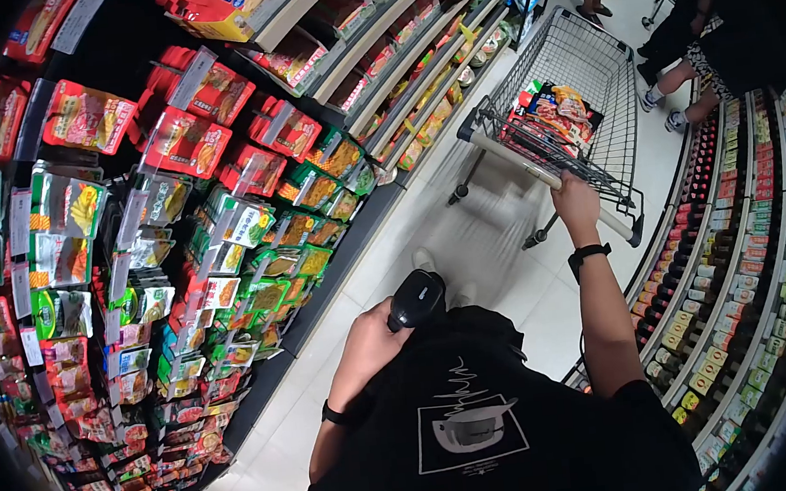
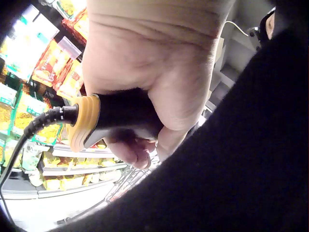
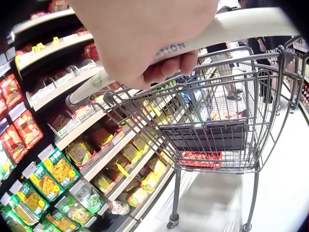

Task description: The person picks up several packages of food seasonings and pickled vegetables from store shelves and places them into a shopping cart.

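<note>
My left hand (image 1: 371,346) is wrapped round a black barcode scanner (image 1: 416,299), held in front of my body. In the left wrist view, the scanner's handle (image 2: 126,113) ends in a yellow collar (image 2: 86,122), and a black cable (image 2: 36,124) runs out of it. With my right hand (image 1: 578,207) I grip the pale push bar (image 3: 251,23) of a grey wire shopping cart (image 3: 205,137); the fingers curl under the bar. A dark pack with a food picture (image 1: 558,117) lies in the cart's basket. A dark sleeve covers much of the left wrist view.
On the left, a shelf wall carries hanging food packets (image 1: 183,142) and bagged goods (image 3: 104,137). Shelves of bottles (image 1: 694,261) curve along the right. Other people (image 1: 705,22) stand beyond the cart. The pale tiled floor (image 1: 330,330) runs between the shelves.
</note>
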`<state>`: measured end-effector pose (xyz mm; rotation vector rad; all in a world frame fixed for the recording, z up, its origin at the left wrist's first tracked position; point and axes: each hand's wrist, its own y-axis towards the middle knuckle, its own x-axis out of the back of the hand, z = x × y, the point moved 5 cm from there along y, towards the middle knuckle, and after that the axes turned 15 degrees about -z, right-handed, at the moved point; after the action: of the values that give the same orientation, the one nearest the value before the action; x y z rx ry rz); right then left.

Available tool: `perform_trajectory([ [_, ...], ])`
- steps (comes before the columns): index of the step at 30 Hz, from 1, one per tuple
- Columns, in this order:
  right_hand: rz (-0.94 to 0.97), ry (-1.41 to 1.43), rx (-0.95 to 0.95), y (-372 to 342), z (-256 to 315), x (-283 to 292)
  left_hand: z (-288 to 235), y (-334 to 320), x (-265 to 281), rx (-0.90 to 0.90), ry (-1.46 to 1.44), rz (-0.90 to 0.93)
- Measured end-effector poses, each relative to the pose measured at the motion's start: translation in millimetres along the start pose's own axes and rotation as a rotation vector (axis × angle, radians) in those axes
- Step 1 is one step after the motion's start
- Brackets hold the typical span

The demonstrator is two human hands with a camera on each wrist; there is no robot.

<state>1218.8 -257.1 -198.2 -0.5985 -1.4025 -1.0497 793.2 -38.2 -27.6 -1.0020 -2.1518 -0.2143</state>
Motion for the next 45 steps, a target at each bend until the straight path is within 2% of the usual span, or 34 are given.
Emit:
perform_trajectory([
  [2,-0.079,0.053,0.041,-2.6,-5.4,1.0,-0.1,12.4,-4.8,0.04,0.024,0.065],
  [5,-0.088,0.032,0.054,-10.5,-4.0,13.9,12.0,30.5,-13.5,0.048,-0.003,0.104],
  [7,-0.249,0.168,0.122,-29.9,4.2,26.3,15.7,43.9,-11.7,0.033,-0.05,0.085],
  [9,-0.371,0.156,0.159,-51.6,29.3,56.4,12.1,60.4,0.9,0.01,-0.1,0.042],
  [13,-0.163,0.333,0.114,-104.5,48.9,41.5,34.0,84.7,27.2,0.049,-0.127,-0.038],
  [15,0.076,0.478,0.178,-117.3,56.8,2.9,45.6,96.6,42.4,0.05,-0.168,-0.086],
  [17,0.308,0.427,0.196,-115.6,82.2,-25.5,55.2,106.5,56.7,0.072,-0.16,-0.113],
  [23,0.739,0.332,0.331,-57.8,160.1,-131.2,88.7,116.7,87.3,0.158,-0.17,-0.166],
  [24,0.856,0.332,0.222,-47.8,171.0,-149.3,90.9,115.9,91.5,0.171,-0.175,-0.187],
  [26,0.826,0.316,0.422,-30.8,187.7,-193.0,89.5,111.1,100.4,0.203,-0.204,-0.266],
  [30,0.821,0.294,0.692,6.3,254.1,-232.8,99.4,98.4,101.8,0.362,-0.227,-0.367],
  [33,0.811,0.429,0.688,22.0,299.3,-285.5,96.4,87.9,97.7,0.416,-0.256,-0.508],
  [36,0.86,0.482,0.646,29.3,346.2,-303.6,81.0,75.2,91.6,0.553,-0.266,-0.591],
  [39,0.945,0.441,0.882,20.8,399.0,-358.3,73.3,61.5,73.5,0.653,-0.25,-0.661],
  [42,0.836,0.512,0.884,20.7,450.1,-370.1,61.5,49.5,57.7,0.738,-0.237,-0.712],
  [45,0.898,0.544,0.687,28.9,498.1,-355.4,47.1,35.5,40.6,0.852,-0.218,-0.752],
])
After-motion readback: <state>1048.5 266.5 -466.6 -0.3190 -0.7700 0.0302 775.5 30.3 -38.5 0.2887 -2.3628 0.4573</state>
